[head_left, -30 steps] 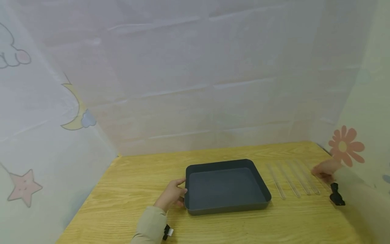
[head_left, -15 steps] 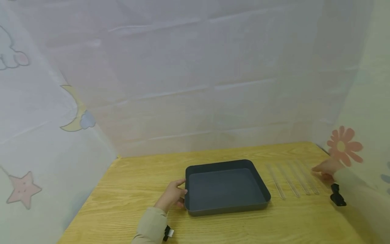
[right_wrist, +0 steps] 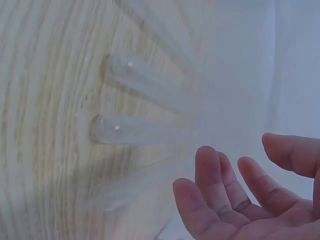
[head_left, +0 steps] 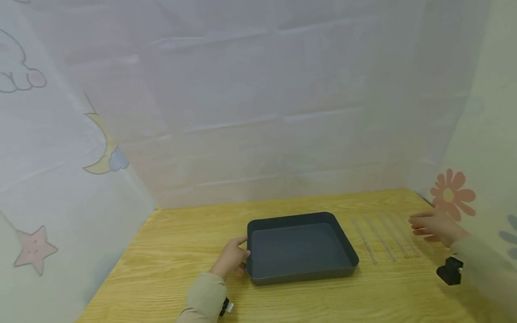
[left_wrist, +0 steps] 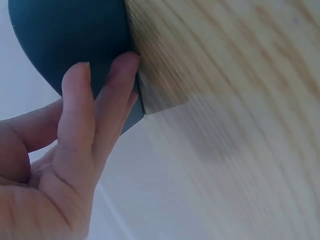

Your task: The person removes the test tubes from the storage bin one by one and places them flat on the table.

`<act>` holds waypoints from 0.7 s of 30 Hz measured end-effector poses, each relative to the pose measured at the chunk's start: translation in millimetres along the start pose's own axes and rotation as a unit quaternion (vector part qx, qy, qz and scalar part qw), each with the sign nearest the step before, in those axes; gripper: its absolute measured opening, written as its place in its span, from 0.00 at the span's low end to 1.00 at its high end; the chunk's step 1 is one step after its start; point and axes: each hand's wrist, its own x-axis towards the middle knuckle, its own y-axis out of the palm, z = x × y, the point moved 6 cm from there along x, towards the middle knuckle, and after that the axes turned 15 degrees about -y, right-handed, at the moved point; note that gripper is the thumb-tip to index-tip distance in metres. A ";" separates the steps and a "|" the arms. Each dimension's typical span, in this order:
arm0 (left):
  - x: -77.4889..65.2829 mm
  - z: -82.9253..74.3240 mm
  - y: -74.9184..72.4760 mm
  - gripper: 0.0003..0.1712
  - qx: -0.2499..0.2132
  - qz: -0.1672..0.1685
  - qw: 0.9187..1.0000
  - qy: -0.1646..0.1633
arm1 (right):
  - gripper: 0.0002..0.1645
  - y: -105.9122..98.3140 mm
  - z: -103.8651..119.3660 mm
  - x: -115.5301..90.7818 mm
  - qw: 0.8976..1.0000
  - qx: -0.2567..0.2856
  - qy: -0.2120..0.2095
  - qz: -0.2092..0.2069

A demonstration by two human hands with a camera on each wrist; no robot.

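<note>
In the head view a dark grey rectangular tray (head_left: 300, 251) lies on the wooden table. My left hand (head_left: 230, 258) is at its left side. The left wrist view shows that hand's (left_wrist: 65, 150) fairly straight fingers resting against the outer wall of the tray (left_wrist: 75, 35). Right of the tray lie several clear test tubes (head_left: 381, 237), roughly side by side. Just beyond the rightmost ones is my right hand (head_left: 438, 225), holding nothing. Seen from the right wrist, its relaxed fingers (right_wrist: 215, 195) are apart from the round-ended test tubes (right_wrist: 132, 131); the lowest tube is blurred.
The wooden table (head_left: 173, 251) ends at a pale sheet-like wall (head_left: 242, 134) behind. Patterned side walls with a star (head_left: 35, 249) and a flower (head_left: 452, 193) flank it. Black wrist straps show below both hands.
My right hand has lifted slightly at the right end of the tube row, and its fingers have spread. My left hand and the tray stay nearly where they were.
</note>
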 end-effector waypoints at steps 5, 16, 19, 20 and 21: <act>1.5 -2.4 0.0 0.35 -0.003 -0.010 1.000 0.005 | 0.35 13.1 17.8 0.8 0.999 -0.016 -0.035 0.004; -4.9 -14.3 -28.9 0.35 0.093 -0.178 0.977 0.069 | 0.32 32.5 59.5 2.4 0.985 -0.117 -0.117 -0.057; -10.4 -20.3 -36.7 0.34 0.141 -0.240 0.954 0.107 | 0.34 36.3 72.6 2.6 0.972 -0.169 -0.146 -0.070; -11.9 -21.7 -38.6 0.33 0.155 -0.257 0.947 0.117 | 0.35 38.0 76.8 3.0 0.968 -0.187 -0.153 -0.072; -13.4 -23.0 -40.3 0.33 0.166 -0.272 0.939 0.130 | 0.36 39.5 80.5 3.5 0.963 -0.203 -0.162 -0.073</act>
